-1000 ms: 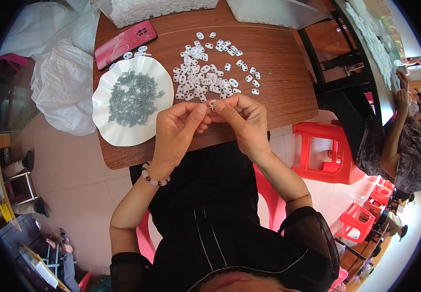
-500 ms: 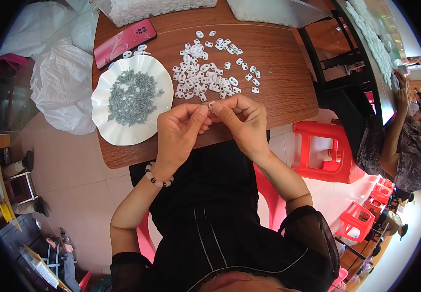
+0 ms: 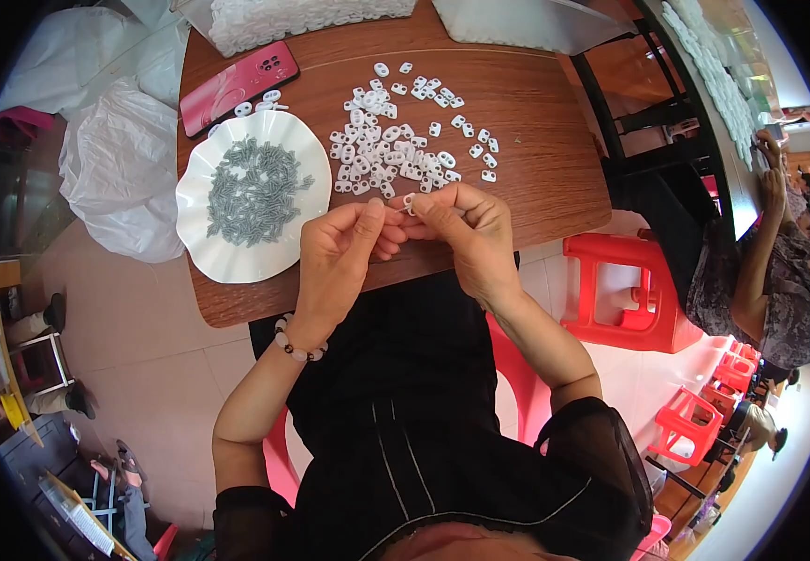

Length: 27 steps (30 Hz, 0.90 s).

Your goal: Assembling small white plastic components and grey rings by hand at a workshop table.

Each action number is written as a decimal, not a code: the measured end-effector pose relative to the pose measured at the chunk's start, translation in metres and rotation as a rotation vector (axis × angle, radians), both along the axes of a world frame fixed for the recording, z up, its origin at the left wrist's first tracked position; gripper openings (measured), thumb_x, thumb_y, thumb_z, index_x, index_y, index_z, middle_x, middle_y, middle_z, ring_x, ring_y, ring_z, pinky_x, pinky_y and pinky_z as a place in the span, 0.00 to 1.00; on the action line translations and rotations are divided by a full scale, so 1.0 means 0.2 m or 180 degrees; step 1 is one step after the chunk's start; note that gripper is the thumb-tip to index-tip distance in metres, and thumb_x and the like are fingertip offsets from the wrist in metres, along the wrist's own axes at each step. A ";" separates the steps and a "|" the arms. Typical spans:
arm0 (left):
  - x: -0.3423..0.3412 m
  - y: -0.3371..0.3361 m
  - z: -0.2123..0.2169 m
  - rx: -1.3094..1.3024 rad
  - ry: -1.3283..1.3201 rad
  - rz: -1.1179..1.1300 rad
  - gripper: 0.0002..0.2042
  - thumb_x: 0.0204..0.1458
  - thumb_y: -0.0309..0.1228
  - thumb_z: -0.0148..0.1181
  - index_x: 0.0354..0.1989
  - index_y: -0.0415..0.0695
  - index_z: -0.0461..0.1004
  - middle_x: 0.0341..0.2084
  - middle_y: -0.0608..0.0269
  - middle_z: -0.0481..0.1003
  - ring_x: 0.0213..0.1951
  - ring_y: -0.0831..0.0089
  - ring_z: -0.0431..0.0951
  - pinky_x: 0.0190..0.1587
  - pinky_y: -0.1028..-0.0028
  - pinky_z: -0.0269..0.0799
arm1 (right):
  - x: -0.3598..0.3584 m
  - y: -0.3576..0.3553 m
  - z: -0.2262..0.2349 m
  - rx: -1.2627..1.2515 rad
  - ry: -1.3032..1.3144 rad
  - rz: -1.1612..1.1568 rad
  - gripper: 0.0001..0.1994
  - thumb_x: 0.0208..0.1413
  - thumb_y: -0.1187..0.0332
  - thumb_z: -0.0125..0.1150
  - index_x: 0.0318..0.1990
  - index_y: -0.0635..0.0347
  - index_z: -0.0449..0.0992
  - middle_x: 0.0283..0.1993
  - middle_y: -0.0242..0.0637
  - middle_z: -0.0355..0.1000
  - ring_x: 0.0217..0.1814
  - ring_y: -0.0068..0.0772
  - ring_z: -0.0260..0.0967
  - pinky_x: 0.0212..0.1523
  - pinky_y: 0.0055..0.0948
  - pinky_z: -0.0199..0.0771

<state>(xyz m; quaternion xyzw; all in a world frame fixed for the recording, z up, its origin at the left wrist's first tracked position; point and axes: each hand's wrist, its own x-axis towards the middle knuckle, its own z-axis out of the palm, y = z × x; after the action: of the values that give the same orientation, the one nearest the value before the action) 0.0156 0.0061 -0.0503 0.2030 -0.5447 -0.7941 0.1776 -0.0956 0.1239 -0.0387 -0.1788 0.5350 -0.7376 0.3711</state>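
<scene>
Head view: your left hand (image 3: 338,251) and right hand (image 3: 466,234) meet at the fingertips, pinched together on one small white plastic clip (image 3: 409,200) above the near edge of the brown wooden table (image 3: 536,140). I judge much work remains: a scatter of loose white clips (image 3: 396,140) and the white scalloped plate (image 3: 201,252) of grey metal pieces (image 3: 255,190) look full. White plastic bags (image 3: 120,182) sit left; a red phone (image 3: 237,86) lies at the far left of the table.

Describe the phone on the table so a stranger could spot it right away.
Start at the brown wooden table, then the white scalloped plate of small grey parts on its left side. Just beyond the plate lies the flat pink-red phone, the table's only coloured, rectangular thing.
</scene>
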 end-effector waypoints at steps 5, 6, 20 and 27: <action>0.00 0.00 0.00 -0.0042 -0.0056 0.0022 0.13 0.60 0.34 0.52 0.36 0.35 0.77 0.25 0.64 0.77 0.26 0.83 0.73 0.31 0.84 0.69 | -0.02 0.02 0.01 0.0097 0.0107 0.0009 0.07 0.59 0.73 0.55 0.34 0.69 0.75 0.39 0.49 0.76 0.37 0.29 0.76 0.42 0.26 0.78; 0.00 0.00 0.00 -0.0062 -0.0079 0.0051 0.12 0.60 0.34 0.53 0.36 0.36 0.77 0.25 0.64 0.77 0.26 0.84 0.72 0.31 0.84 0.69 | -0.02 0.03 0.01 0.0129 0.0198 0.0007 0.06 0.58 0.73 0.56 0.34 0.69 0.75 0.39 0.49 0.76 0.37 0.29 0.76 0.42 0.26 0.78; -0.14 -0.03 0.13 -0.3366 -0.0542 -0.0031 0.10 0.48 0.25 0.59 0.39 0.38 0.74 0.34 0.57 0.70 0.35 0.65 0.72 0.37 0.71 0.70 | -0.20 0.20 0.05 0.0000 0.0290 -0.0555 0.07 0.59 0.71 0.55 0.34 0.67 0.74 0.38 0.48 0.76 0.36 0.26 0.75 0.40 0.24 0.77; -0.26 0.00 0.06 -0.3735 -0.0760 -0.0345 0.11 0.47 0.27 0.61 0.39 0.39 0.73 0.34 0.54 0.67 0.38 0.57 0.70 0.41 0.64 0.68 | -0.25 0.27 0.05 -0.0119 0.0391 -0.0740 0.07 0.59 0.72 0.55 0.34 0.67 0.74 0.38 0.48 0.76 0.34 0.23 0.73 0.38 0.23 0.75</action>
<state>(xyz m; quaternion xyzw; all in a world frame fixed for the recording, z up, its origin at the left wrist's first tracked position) -0.0373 0.0065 -0.0382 0.1308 -0.9178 -0.3404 0.1568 -0.1458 0.1778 -0.0283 -0.1674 0.5600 -0.7731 0.2462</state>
